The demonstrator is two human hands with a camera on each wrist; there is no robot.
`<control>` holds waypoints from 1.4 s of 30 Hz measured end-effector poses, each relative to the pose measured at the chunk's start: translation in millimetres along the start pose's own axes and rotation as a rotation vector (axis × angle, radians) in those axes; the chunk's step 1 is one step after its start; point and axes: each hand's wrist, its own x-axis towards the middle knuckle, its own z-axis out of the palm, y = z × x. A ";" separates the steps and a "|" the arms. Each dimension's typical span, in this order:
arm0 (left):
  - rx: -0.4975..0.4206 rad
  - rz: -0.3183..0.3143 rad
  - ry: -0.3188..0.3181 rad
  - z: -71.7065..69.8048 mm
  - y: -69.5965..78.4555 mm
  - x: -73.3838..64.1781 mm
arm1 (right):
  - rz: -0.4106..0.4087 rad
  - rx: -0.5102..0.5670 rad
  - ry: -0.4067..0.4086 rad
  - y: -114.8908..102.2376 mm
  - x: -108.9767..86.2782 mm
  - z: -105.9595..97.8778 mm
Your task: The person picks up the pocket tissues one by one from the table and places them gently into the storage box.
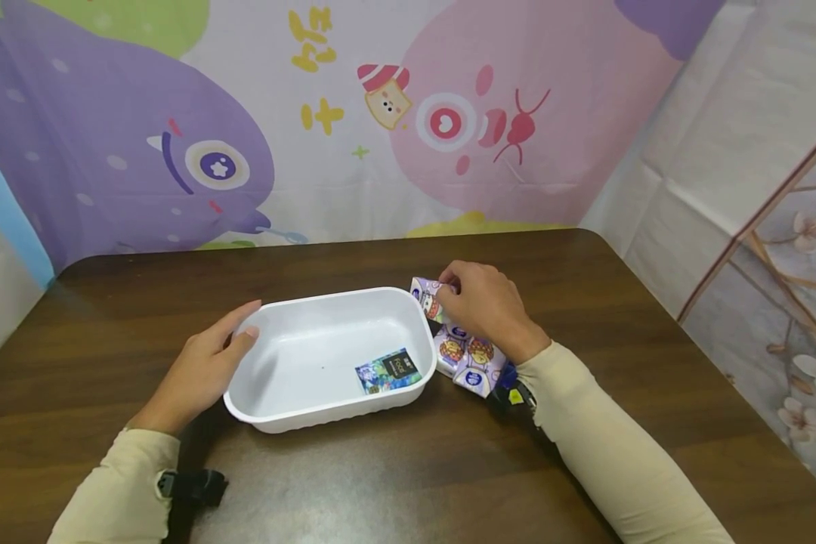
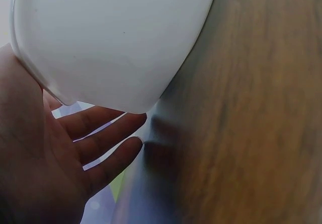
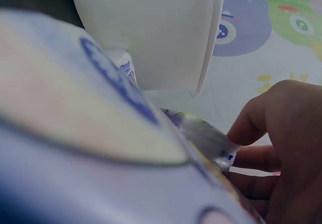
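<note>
A white plastic tray sits on the table, with a small blue-green packet with a black label inside, near its right end. My left hand rests at the tray's left end, thumb over the rim. In the left wrist view its other fingers are straight and spread along the tray's outer side. Right of the tray, my right hand pinches the end of a purple cartoon-printed tissue pack. More purple tissue packs lie below that hand, partly covered by it.
Beside my right sleeve lies a dark blue item with a yellow mark, partly hidden. The brown wooden table extends on all sides of the tray. A cartoon-printed cloth hangs behind its far edge.
</note>
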 end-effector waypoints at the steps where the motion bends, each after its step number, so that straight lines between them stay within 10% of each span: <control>1: -0.002 0.001 -0.002 0.1 0.0 0.0 | 0.005 0.006 0.007 0.3 0.1 0.2; 42: 0.004 0.008 0.000 0.1 -1.4 1.4 | 0.051 0.110 0.189 7.6 2.0 0.7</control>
